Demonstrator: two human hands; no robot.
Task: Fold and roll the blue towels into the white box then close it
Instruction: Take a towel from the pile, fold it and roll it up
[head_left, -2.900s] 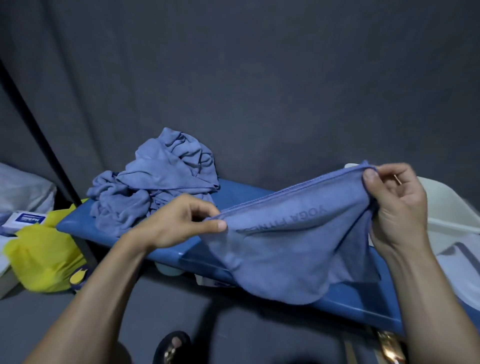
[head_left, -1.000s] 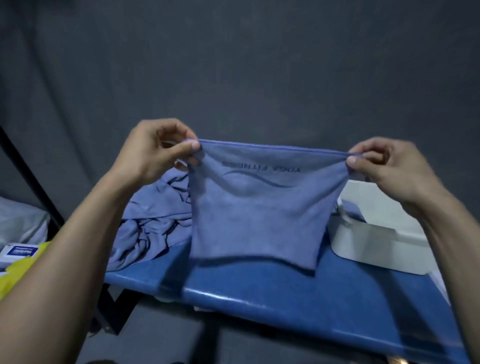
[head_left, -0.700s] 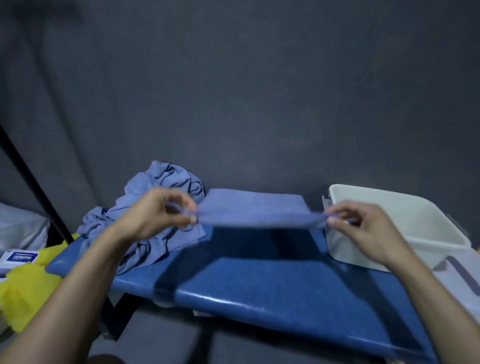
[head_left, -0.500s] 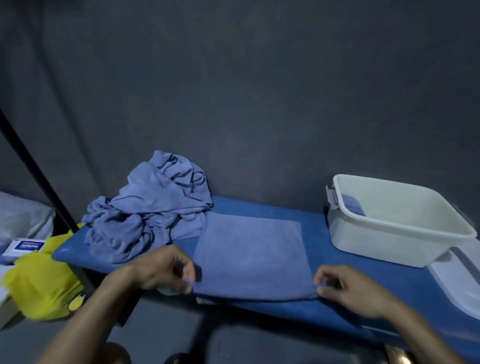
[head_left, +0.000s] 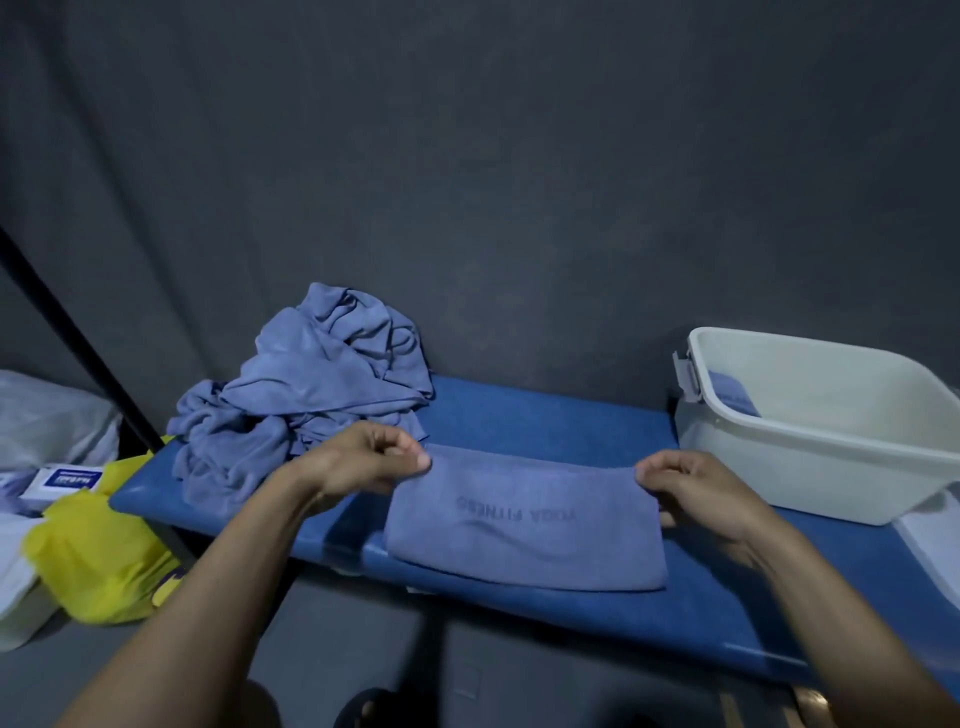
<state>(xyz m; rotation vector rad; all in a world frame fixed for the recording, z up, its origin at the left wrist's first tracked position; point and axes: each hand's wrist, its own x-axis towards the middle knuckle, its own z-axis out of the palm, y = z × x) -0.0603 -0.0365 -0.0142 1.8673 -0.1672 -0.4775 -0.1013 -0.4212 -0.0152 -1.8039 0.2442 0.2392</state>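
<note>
Folding a soft blue microfibre towel (head_left: 524, 525) at frame centre.
Left hand (head_left: 363, 457) and right hand (head_left: 685, 488) each pinch a far corner; light, limp cloth, best held by corners.

The folded blue towel (head_left: 524, 525) at the bench's front edge reads "YOGA FITNESS", upside down; the small white-and-blue box's (head_left: 65, 480) label is illegible.

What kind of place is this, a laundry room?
Hard to say; probably a makeshift workspace, not a laundry. A dark grey fabric backdrop hangs behind a blue bench that bears a towel pile and a white box.
</note>
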